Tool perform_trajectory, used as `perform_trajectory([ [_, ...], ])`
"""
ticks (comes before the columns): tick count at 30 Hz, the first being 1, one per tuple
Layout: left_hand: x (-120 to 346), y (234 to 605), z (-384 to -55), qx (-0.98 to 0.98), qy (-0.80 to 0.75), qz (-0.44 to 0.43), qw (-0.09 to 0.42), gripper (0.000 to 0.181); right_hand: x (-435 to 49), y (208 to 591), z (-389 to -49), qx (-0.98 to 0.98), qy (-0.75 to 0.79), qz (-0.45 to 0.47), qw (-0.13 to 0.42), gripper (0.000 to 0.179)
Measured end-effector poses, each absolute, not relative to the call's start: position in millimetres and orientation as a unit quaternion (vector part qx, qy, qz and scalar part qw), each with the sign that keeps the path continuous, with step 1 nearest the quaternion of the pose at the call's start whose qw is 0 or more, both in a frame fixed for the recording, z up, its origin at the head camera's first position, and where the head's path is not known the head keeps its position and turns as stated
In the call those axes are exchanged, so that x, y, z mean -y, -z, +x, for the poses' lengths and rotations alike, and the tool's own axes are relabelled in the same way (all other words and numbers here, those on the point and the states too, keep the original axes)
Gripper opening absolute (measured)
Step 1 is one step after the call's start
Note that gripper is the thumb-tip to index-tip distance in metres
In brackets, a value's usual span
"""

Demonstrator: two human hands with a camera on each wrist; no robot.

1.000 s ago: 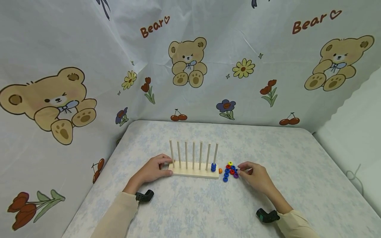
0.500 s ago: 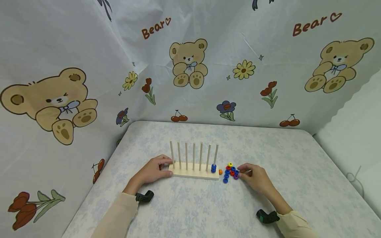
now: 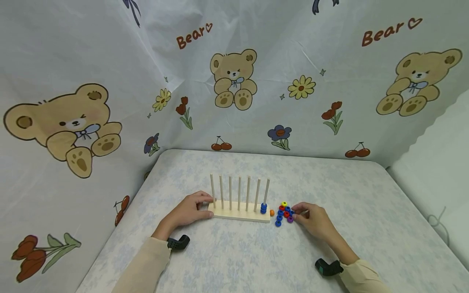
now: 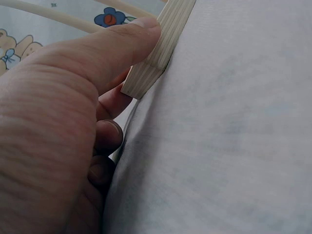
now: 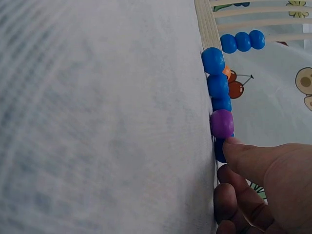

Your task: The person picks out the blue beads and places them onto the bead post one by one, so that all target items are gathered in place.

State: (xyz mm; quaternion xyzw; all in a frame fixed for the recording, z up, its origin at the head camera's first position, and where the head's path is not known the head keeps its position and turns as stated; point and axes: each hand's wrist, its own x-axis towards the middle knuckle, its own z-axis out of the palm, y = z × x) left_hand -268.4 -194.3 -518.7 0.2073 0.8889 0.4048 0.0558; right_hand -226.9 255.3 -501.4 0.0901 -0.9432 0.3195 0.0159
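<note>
A pale wooden board with several upright pegs (image 3: 235, 207) stands on the table. My left hand (image 3: 188, 209) grips its left end, with the thumb on the front edge in the left wrist view and fingers behind. Three blue beads (image 5: 243, 42) are stacked on the rightmost peg. To the right of the board lies a cluster of loose beads. At its right side my right hand (image 3: 315, 219) pinches a blue bead (image 5: 221, 151) between thumb and finger, low at the table. A purple bead (image 5: 222, 123) sits beside that thumb; the bead's far side is hidden.
An orange bead (image 3: 272, 213) lies by the board's right end. Several blue beads, red beads and a yellow bead (image 3: 284, 204) make up the cluster. Behind the pale patterned table (image 3: 234, 260) hangs a bear-print cloth (image 3: 256, 122). A thin cable (image 3: 436, 221) shows at the right.
The right hand shifts very slightly among the beads, its thumb and finger closing in at the blue bead. The left hand keeps its grip on the board. The whole view drifts slightly down.
</note>
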Motion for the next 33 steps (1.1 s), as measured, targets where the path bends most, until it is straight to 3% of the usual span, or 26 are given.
perform_trajectory([
  [33, 194.9, 521.9, -271.5, -0.89, -0.401, 0.208, 0.056, 0.046, -255.5, 502.5, -227.7, 0.946, -0.313, 0.085, 0.01, 0.017],
])
